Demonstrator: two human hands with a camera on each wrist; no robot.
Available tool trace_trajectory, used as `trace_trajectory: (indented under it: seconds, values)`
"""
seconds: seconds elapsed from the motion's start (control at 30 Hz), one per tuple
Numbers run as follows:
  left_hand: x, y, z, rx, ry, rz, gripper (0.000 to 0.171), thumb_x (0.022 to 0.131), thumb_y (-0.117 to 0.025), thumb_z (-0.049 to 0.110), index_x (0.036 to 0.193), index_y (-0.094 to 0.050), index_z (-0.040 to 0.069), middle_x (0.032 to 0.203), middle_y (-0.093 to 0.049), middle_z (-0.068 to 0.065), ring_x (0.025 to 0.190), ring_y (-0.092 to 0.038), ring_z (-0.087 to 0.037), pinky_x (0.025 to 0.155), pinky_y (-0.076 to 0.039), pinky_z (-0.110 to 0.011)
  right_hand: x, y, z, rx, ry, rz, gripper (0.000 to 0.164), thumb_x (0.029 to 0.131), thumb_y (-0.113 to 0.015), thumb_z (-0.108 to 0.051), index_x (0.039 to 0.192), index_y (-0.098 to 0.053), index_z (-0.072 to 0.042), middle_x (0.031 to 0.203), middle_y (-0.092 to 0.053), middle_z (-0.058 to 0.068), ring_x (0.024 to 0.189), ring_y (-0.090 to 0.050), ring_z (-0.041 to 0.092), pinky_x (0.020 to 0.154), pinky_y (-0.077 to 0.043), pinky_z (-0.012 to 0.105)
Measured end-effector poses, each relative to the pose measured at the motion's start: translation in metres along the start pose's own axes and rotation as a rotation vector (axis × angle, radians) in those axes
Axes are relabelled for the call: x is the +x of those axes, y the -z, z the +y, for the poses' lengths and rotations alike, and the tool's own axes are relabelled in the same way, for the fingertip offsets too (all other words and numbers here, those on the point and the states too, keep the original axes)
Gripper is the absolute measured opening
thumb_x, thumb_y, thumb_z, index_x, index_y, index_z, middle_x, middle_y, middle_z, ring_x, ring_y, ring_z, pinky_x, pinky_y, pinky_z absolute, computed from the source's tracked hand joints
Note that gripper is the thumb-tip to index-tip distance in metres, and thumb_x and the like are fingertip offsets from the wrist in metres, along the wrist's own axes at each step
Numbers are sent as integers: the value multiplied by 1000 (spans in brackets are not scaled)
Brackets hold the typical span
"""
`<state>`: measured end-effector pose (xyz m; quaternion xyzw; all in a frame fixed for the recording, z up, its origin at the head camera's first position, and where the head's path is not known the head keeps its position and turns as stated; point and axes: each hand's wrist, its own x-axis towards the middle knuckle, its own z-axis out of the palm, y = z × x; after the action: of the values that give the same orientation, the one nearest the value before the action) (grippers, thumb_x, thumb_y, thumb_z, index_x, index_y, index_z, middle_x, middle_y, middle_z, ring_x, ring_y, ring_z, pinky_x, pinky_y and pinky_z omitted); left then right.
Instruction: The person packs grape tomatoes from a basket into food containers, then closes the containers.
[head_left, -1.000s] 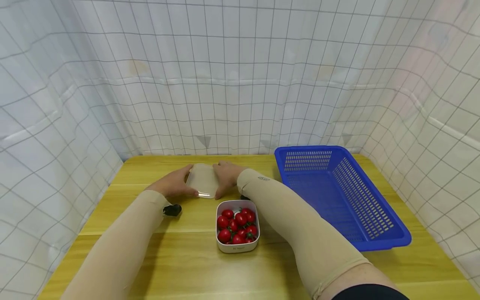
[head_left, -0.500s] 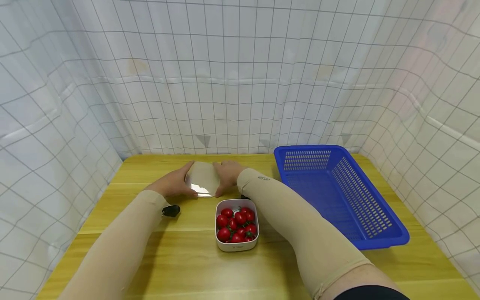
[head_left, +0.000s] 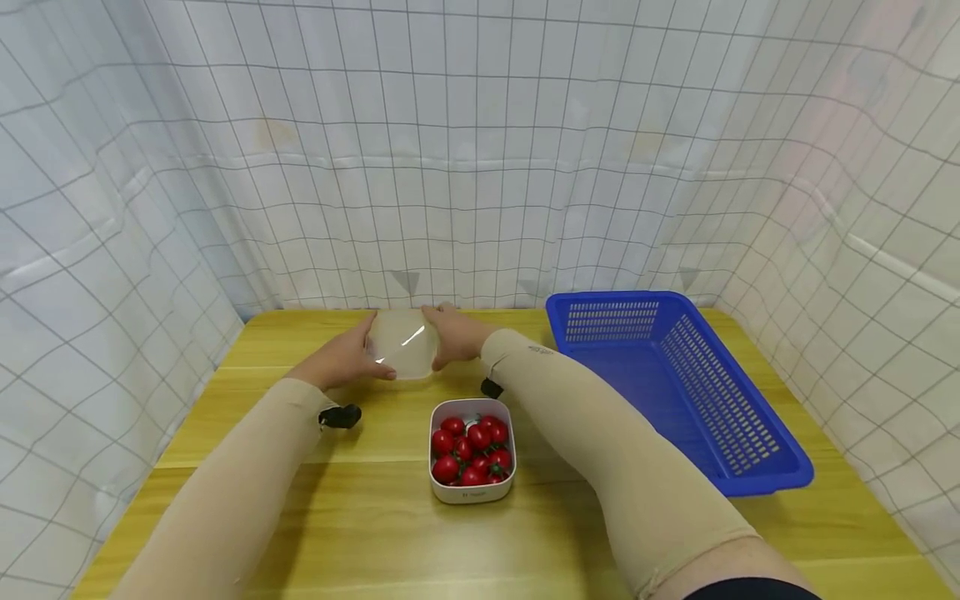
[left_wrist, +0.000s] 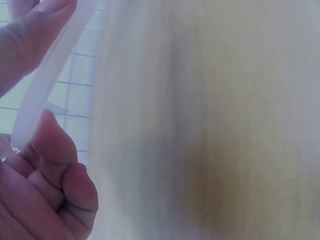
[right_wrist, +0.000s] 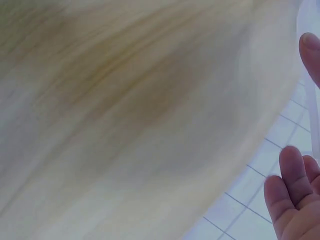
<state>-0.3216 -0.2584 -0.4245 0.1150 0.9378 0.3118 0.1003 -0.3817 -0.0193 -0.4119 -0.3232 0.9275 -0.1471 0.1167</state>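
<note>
Both hands grip a translucent plastic lid [head_left: 403, 343] by its opposite sides at the back of the table. My left hand [head_left: 343, 360] has its thumb at the near left corner and its fingers along the left side. On the other side, my right hand [head_left: 459, 335] pinches the lid between thumb and fingers. In the left wrist view the lid's edge [left_wrist: 42, 95] runs slanted between thumb and fingertips, raised above the wood. A square white container [head_left: 471, 494] filled with red cherry tomatoes [head_left: 478, 437] stands uncovered nearer the body, between the forearms.
A big blue plastic basket [head_left: 757, 467] with slotted walls stands on the right, beside my right forearm. Under everything lies a wooden table [head_left: 375, 533]. White gridded cloth [head_left: 480, 183] hangs behind the table and along both sides.
Both hands have raised the lid from the tabletop and moved it slightly back, tilting it so its glare has shifted. The tomato container and the basket stay in place.
</note>
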Motion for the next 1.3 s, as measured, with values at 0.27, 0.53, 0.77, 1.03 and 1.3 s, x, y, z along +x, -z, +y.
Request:
trace_trajectory:
  seconds: [0.27, 0.53, 0.77, 1.03, 1.3]
  values:
    - [-6, 9, 18, -92, -12, 17, 136, 83, -87, 51, 169, 11, 13, 172, -22, -27, 144, -44, -44, 119, -38, -63, -24, 30, -6, 120, -5, 14, 122, 83, -92, -26, 171, -9, -11, 166, -28, 18, 128, -61, 24, 104, -55, 33]
    - [-10, 13, 43, -168, -97, 22, 131, 86, -89, 39, 170, 10, 19, 168, -31, -27, 135, -54, -42, 113, -46, -60, -53, 54, -7, 206, -19, 24, 123, 85, -90, -21, 171, -4, -12, 168, -22, 20, 113, -64, 21, 92, -57, 26]
    - [-17, 16, 67, -188, -146, 2, 126, 88, -88, 32, 170, 7, 20, 147, -52, -26, 104, -72, -34, 96, -58, -48, -85, 69, -8, 241, -33, 35, 120, 87, -88, -17, 171, -2, -15, 171, -16, 19, 114, -61, 21, 87, -58, 27]
    - [-31, 15, 88, -191, -171, 14, 116, 91, -86, 27, 171, -1, 21, 124, -59, -19, 80, -68, -23, 71, -55, -34, -120, 77, -11, 229, -24, 66, 117, 89, -87, -20, 171, -4, -16, 167, -23, 16, 104, -59, 19, 79, -56, 27]
    - [-45, 9, 103, -223, -212, 9, 112, 91, -85, 23, 170, -5, 20, 120, -60, -18, 79, -73, -22, 71, -56, -31, -149, 76, -10, 216, -16, 97, 116, 89, -87, -23, 171, -5, -17, 165, -28, 15, 104, -62, 17, 78, -58, 27]
